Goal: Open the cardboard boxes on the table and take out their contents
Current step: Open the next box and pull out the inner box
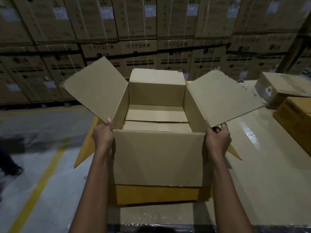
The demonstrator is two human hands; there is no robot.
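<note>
Open cardboard box [156,93] by near-left corner of worktop [252,182], sitting over yellow-brown cardboard [156,194] with flaps poking out left and right from underneath. Resting on it or held slightly up: can't tell. All four top flaps out: left flap [96,88] and right flap [223,98] splayed up and outward, far flap [157,74] upright, near flap [158,158] folded down over front wall. Left grip [103,137] pinching near corner of left flap, thumb tip on the inner face, fingers behind and out of sight. Right grip [218,140] curled round near corner of right flap, fingertips hooked over the edge. Both forearms straight in from near edge, one each side of the box. Inside, at the bottom: flat cardboard panels [156,118] with a seam across the middle; bottom flaps or loose sheets, can't tell. Worktop surface glossy, film-covered. Toward right edge of worktop: film-wrapped carton [282,88], just beyond the right flap's far corner, and a yellow-brown box [296,115] nearer along the same edge; touching or stacked, can't tell. Behind the worktop: wall of stacked LG washing machine cartons [139,59]. Left of the worktop: grey floor [50,132] with yellow lines, plus blurred leg and shoe [11,165] of another person at the frame edge.
</note>
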